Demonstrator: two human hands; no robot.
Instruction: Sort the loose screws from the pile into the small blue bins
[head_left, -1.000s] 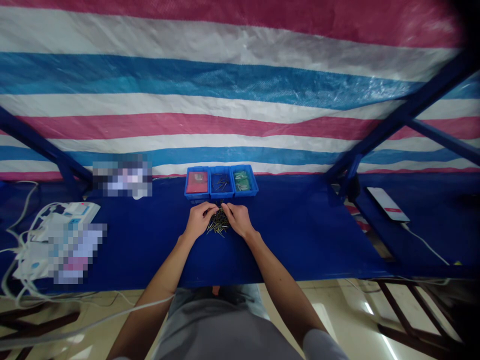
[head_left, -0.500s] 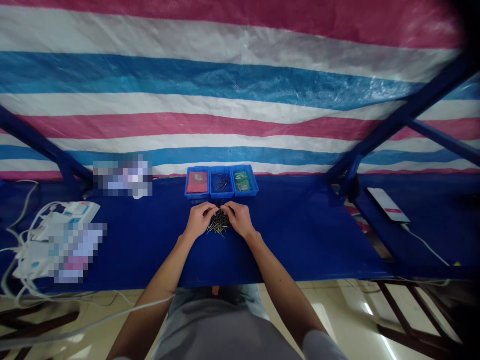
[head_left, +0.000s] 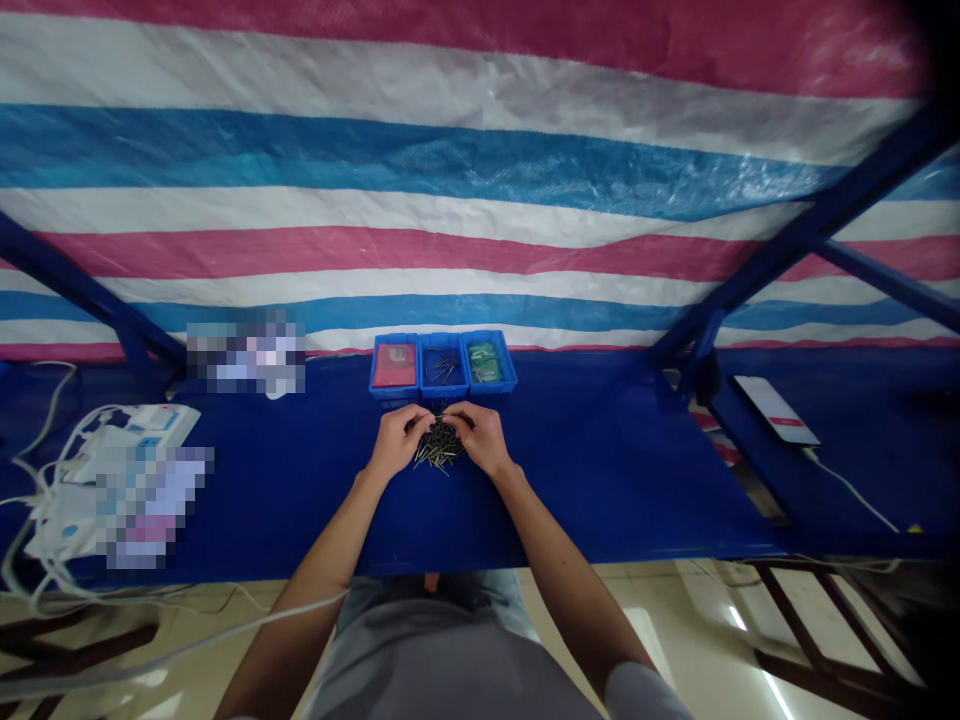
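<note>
A loose pile of thin dark metal pins or screws (head_left: pixel 439 452) lies on the blue tabletop (head_left: pixel 300 500), just below the row of bins. My left hand (head_left: pixel 397 440) and my right hand (head_left: pixel 481 438) press in on it from either side, fingertips bent down at its top edge. Whether they pinch any pieces is too small to tell. Behind the pile stand several joined blue bins: one holds a red packet (head_left: pixel 394 365), the middle one dark pins (head_left: pixel 442 367), and the third green packets (head_left: pixel 485 362).
A white power strip (head_left: pixel 146 425) with tangled white cables sits at the left, next to pixelated objects. A phone (head_left: pixel 776 410) lies on its own cable at the right. Blue metal struts (head_left: pixel 810 230) and a striped tarpaulin (head_left: pixel 450 150) stand behind the table.
My hands have drawn slightly apart above the pile, and a little more of it shows between them.
</note>
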